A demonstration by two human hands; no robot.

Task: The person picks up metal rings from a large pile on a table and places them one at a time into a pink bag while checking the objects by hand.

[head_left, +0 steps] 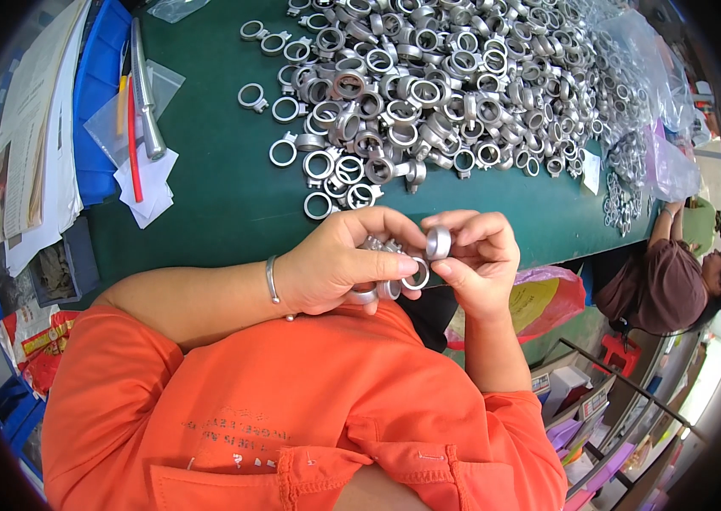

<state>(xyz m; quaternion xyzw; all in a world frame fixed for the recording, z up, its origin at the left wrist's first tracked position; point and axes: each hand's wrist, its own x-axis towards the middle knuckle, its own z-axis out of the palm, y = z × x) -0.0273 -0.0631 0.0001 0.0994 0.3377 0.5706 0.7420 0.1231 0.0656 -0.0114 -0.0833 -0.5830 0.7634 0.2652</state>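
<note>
My left hand (pixel 339 260) is closed around several silver metal rings (pixel 390 288), which show between the thumb and the curled fingers. Pinched upright between the thumb and fingers of my right hand (pixel 484 264) is a single metal ring (pixel 438 243), its wide outer band showing. The two hands almost meet in front of my body, just off the near edge of the green table (pixel 233 230). Beyond them spreads a big heap of similar metal rings (pixel 429 89), many with small lugs. The nearest loose ring (pixel 319 205) lies just past my left hand.
At the left stand a blue tray (pixel 100 102), papers (pixel 37 128), a red pen (pixel 134 153) and a metal rod (pixel 146 94). Clear plastic bags (pixel 654 68) line the right side. A pink bag (pixel 548 294) hangs below the table edge. Another person (pixel 663 285) sits at the right.
</note>
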